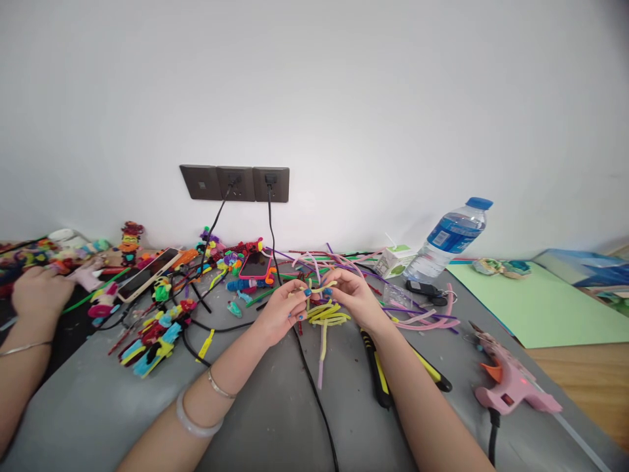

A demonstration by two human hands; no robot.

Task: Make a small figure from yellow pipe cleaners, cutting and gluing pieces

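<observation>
At the far left, a co-worker's hand (42,298) was beside a small pale figure (87,274); its fingers were partly hidden, so its grip could not be told. Next came a phone (149,275) among bright fuzzy figures (156,341), then a second phone (255,266) in a pinkish-red case.

Near the middle of the grey table (246,406), the person's left hand (287,307) had its thumb and forefinger closed together in a pinch on the left part of a thin yellow fuzzy stem (321,287), while the other fingers curled loosely below. The stem ran across the short gap between the hands. Just below it showed a cluster of yellow loops (328,314), with a straight stem, yellow above and lilac below, extending toward the person; whether the fingers also touched the loops could not be told.

The right hand (351,296) pinched the stem's other part between thumb and fingertips, nearly closed. Under that forearm lay a tool with black and yellow handles (376,375). Farther right were a carton (394,261), a water bottle (449,239), keys (427,292), a pink glue gun (514,387) and a pale green sheet (545,308).
</observation>
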